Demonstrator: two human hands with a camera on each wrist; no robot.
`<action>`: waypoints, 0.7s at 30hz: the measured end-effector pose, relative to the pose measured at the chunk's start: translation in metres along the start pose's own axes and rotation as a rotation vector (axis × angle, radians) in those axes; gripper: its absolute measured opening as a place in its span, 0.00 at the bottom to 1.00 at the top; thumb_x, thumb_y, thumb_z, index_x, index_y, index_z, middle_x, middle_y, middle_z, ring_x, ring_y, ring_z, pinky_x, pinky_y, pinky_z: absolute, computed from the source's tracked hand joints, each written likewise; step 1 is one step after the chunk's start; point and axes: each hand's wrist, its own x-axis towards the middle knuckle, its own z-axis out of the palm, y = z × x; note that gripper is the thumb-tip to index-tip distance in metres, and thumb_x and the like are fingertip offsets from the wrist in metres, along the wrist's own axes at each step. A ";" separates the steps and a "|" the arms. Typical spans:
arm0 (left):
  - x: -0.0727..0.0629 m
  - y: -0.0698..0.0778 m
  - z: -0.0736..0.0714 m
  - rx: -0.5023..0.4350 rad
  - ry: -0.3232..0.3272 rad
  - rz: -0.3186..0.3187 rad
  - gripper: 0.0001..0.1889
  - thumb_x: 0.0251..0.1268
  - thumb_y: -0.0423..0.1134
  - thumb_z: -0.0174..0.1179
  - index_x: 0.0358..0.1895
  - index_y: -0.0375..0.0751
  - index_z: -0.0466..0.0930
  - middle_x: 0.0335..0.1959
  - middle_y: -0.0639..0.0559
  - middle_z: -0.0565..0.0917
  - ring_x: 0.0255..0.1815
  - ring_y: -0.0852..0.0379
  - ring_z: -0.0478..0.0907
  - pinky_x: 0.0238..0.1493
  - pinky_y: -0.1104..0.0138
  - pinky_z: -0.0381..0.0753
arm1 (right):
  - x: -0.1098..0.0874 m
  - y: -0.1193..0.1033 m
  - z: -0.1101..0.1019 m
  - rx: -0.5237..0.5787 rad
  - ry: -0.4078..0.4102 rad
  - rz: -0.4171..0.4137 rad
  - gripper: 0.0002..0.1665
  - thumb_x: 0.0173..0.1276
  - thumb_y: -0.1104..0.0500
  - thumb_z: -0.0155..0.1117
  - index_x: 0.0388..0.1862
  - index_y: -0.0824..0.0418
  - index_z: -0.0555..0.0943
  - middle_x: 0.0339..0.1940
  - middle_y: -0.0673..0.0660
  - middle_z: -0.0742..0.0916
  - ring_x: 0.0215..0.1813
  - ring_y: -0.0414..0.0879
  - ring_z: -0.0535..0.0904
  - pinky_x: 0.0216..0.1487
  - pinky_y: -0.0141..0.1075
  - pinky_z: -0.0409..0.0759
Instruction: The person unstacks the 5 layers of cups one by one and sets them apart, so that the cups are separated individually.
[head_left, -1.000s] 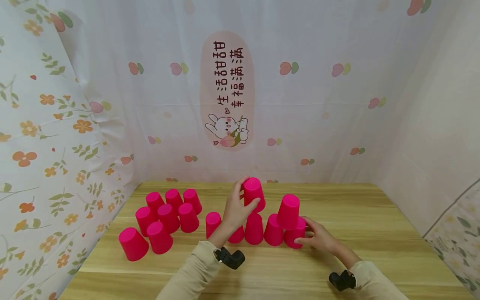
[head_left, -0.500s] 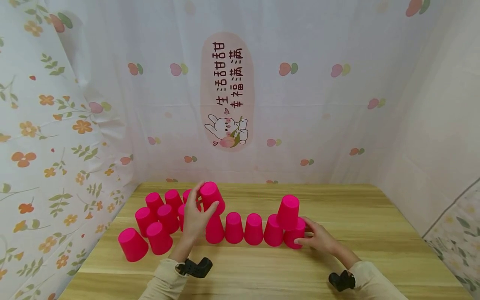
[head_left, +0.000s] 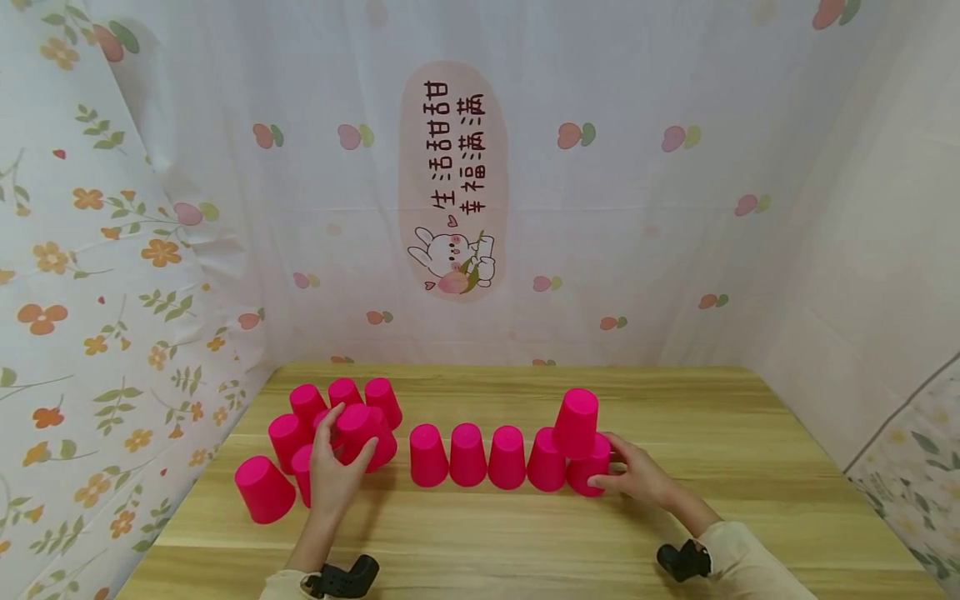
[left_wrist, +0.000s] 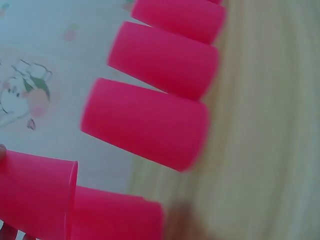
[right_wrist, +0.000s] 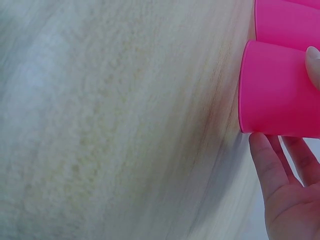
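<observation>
My left hand (head_left: 334, 473) holds an upside-down pink cup (head_left: 356, 425) between thumb and fingers, in front of the left group of cups. In the left wrist view that held cup (left_wrist: 35, 192) overlaps another cup behind it. To the right runs a row of several upside-down pink cups, from the left-end cup (head_left: 428, 457) to the right-end cup (head_left: 595, 477). My right hand (head_left: 643, 477) grips the right-end cup, its thumb on the near side. One upper cup (head_left: 576, 425) stands across the two rightmost cups. The right wrist view shows the gripped cup (right_wrist: 280, 90) from close by.
Several more upside-down cups stand at the left, among them a front-left cup (head_left: 265, 490) and a back-right cup (head_left: 384, 402). The left hand partly hides this group. Patterned curtains (head_left: 637, 250) hang behind and beside the wooden table (head_left: 525, 550).
My left hand has carried its cup left, from above the middle of the row to the left group, and lowered it. The right hand has stayed at the right-end cup.
</observation>
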 end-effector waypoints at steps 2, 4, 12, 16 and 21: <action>-0.004 -0.005 -0.001 0.013 -0.003 0.001 0.33 0.45 0.27 0.64 0.58 0.33 0.63 0.50 0.41 0.71 0.46 0.54 0.68 0.40 0.77 0.69 | 0.000 0.000 0.000 -0.001 0.000 0.006 0.36 0.54 0.61 0.65 0.60 0.68 0.62 0.49 0.63 0.76 0.48 0.59 0.75 0.44 0.36 0.76; -0.008 -0.010 -0.002 0.022 -0.015 -0.012 0.32 0.46 0.27 0.64 0.58 0.32 0.62 0.50 0.40 0.71 0.46 0.52 0.68 0.38 0.80 0.69 | -0.001 0.000 0.000 -0.002 0.001 0.012 0.36 0.54 0.60 0.65 0.59 0.68 0.62 0.49 0.63 0.76 0.48 0.59 0.75 0.44 0.37 0.76; -0.020 -0.026 -0.001 0.107 -0.093 -0.136 0.33 0.49 0.27 0.62 0.60 0.33 0.58 0.53 0.37 0.67 0.51 0.45 0.67 0.46 0.60 0.73 | 0.000 0.002 0.001 0.002 0.009 0.010 0.36 0.53 0.57 0.66 0.59 0.66 0.63 0.49 0.62 0.76 0.49 0.59 0.74 0.45 0.35 0.76; -0.022 -0.032 0.001 0.092 -0.129 -0.176 0.33 0.49 0.26 0.60 0.61 0.32 0.56 0.54 0.36 0.66 0.53 0.41 0.65 0.51 0.49 0.69 | 0.000 0.004 0.001 0.000 0.013 0.012 0.36 0.53 0.57 0.66 0.59 0.65 0.63 0.48 0.62 0.77 0.49 0.59 0.74 0.45 0.34 0.75; -0.024 -0.035 0.001 0.102 -0.153 -0.204 0.34 0.49 0.24 0.60 0.61 0.30 0.55 0.56 0.34 0.65 0.56 0.39 0.62 0.53 0.48 0.65 | 0.000 0.004 0.001 0.006 0.014 0.020 0.36 0.54 0.57 0.66 0.59 0.65 0.63 0.49 0.63 0.76 0.49 0.60 0.74 0.44 0.36 0.76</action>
